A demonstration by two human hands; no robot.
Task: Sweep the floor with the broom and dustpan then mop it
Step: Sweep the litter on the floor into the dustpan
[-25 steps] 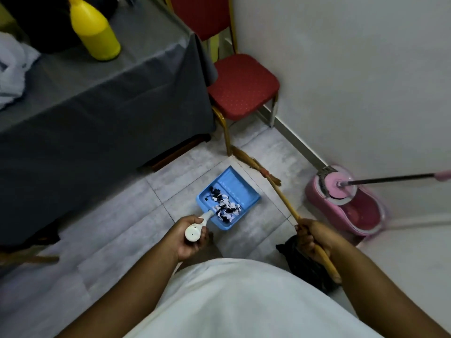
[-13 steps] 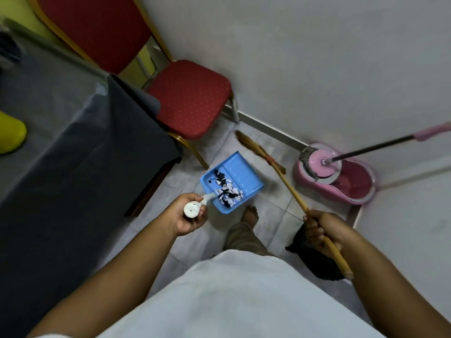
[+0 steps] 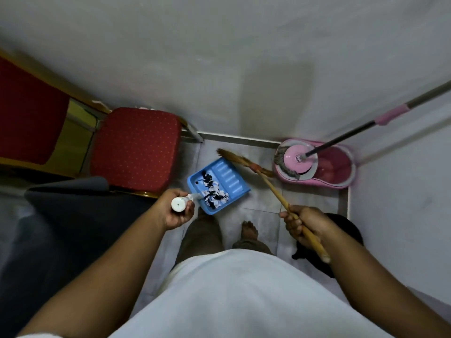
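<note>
Blue ribbed plastic dustpan (image 3: 225, 179), apparently holding paper scraps (image 3: 214, 195), in left grip (image 3: 176, 209); right (image 3: 303, 224) clasps wooden broom (image 3: 273, 189).

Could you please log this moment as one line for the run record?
phase: sweeping | left hand: grips dustpan handle, scraps inside | right hand: grips broom | mop: in pink bucket, untouched

Single head-worn wide-angle view, looking steeply down from close above the torso. Faces the wall corner at 12 o'clock, floor (image 3: 258, 203) below.
</note>
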